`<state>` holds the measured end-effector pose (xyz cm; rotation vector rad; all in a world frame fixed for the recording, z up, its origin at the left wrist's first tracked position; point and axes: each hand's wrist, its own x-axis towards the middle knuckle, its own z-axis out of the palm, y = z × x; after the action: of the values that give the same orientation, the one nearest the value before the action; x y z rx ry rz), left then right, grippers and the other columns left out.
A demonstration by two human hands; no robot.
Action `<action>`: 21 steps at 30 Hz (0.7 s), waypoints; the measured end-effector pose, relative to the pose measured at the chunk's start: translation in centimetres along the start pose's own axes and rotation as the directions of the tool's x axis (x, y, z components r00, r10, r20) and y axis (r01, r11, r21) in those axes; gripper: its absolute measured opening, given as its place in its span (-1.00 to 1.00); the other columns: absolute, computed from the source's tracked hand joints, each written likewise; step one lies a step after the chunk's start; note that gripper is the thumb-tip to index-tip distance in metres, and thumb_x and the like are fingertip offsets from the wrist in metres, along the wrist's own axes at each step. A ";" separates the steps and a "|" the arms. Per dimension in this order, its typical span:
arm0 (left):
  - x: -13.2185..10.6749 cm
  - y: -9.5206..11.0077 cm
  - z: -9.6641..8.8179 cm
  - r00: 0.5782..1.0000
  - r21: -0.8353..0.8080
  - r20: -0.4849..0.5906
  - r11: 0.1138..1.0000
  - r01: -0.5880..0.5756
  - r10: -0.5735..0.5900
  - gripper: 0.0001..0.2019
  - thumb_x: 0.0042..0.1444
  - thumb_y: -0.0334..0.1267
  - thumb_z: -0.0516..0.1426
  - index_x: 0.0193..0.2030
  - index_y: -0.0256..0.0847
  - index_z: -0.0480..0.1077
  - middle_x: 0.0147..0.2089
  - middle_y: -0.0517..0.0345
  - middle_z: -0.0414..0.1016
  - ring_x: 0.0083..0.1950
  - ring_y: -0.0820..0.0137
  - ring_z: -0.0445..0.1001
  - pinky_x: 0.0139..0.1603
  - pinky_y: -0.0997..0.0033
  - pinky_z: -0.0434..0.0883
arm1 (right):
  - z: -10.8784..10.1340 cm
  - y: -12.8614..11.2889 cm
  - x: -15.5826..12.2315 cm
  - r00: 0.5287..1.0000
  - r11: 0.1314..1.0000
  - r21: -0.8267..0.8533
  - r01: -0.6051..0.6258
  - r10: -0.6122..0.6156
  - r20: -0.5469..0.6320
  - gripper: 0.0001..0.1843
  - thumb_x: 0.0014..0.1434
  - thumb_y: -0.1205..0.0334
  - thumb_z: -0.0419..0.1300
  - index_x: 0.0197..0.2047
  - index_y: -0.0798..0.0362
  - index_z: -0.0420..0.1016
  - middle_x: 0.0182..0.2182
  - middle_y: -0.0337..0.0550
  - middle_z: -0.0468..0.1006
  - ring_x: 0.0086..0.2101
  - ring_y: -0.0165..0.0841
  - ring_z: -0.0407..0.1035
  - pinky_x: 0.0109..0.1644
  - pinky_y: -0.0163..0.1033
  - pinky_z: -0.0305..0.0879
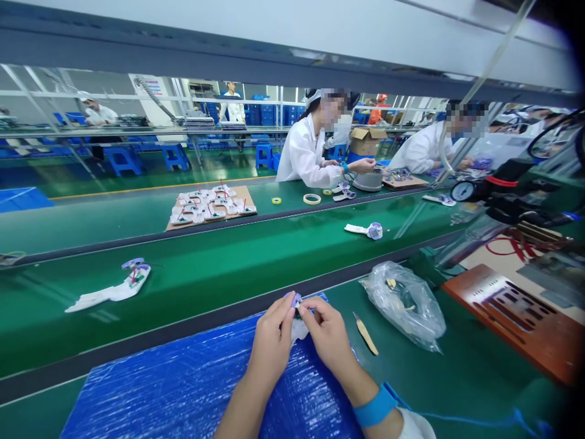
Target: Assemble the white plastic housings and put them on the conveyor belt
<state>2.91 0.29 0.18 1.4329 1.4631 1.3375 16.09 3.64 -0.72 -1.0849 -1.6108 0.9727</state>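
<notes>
My left hand and my right hand meet over the near bench, fingers pinched on a small purple-and-white assembly. Most of it is hidden by my fingers. A whitish piece shows below it, between my hands. Under my hands lies a blue film-wrapped mat. A blue wrist strap with a blue cord is on my right wrist. Right of my right hand lies a tool with a cream handle and thin tip.
A clear plastic bag sits right of the tool, beside a copper-coloured slotted plate. On the green belt lie a white-and-purple assembly and another. Across it, a co-worker handles parts near a cardboard sheet of assemblies.
</notes>
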 end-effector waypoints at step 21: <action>0.6 0.1 -2.3 0.830 0.357 -0.471 0.925 -0.131 0.299 -0.64 0.32 -0.23 -0.08 0.20 -0.23 0.25 0.19 -0.17 0.28 0.25 0.16 0.21 0.25 0.08 0.16 | 5.7 0.7 13.7 0.989 0.995 0.101 0.002 0.013 -0.147 -0.63 0.15 -0.07 0.16 -0.41 0.10 0.44 -0.48 -0.17 0.52 -0.44 -0.34 0.38 -0.35 -0.28 0.30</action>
<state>0.62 0.38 0.92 1.5433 1.9786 1.8035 8.29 16.27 0.82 -1.0670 -1.4247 0.9447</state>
